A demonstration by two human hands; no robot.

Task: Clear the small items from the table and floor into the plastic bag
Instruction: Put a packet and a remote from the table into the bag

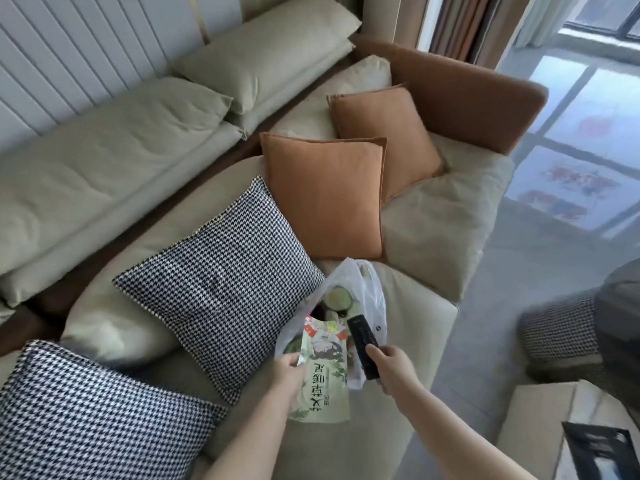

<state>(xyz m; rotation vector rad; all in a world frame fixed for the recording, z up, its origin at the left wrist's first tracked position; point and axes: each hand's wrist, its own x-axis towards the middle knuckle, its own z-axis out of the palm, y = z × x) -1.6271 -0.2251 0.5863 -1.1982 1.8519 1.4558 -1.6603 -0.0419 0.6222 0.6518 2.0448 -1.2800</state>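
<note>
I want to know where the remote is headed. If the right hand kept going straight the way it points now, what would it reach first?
Most likely the plastic bag. The right hand grips the black remote, whose far end already lies over the bag's open mouth, beside the green packet. Depth is unclear from one view.

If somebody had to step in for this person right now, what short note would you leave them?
Left hand: pinches the green printed snack packet at its edge, beside the bag's mouth.
Right hand: grips the slim black remote control, its tip pointing into the bag.
The thin clear plastic bag sits open on the beige sofa seat, beside the black-and-white houndstooth cushion.
Done: a round green-rimmed item and other things I cannot make out are already inside.
Left: packet and remote are not yet released into the bag. The table and floor are mostly out of view, so check them.
</note>
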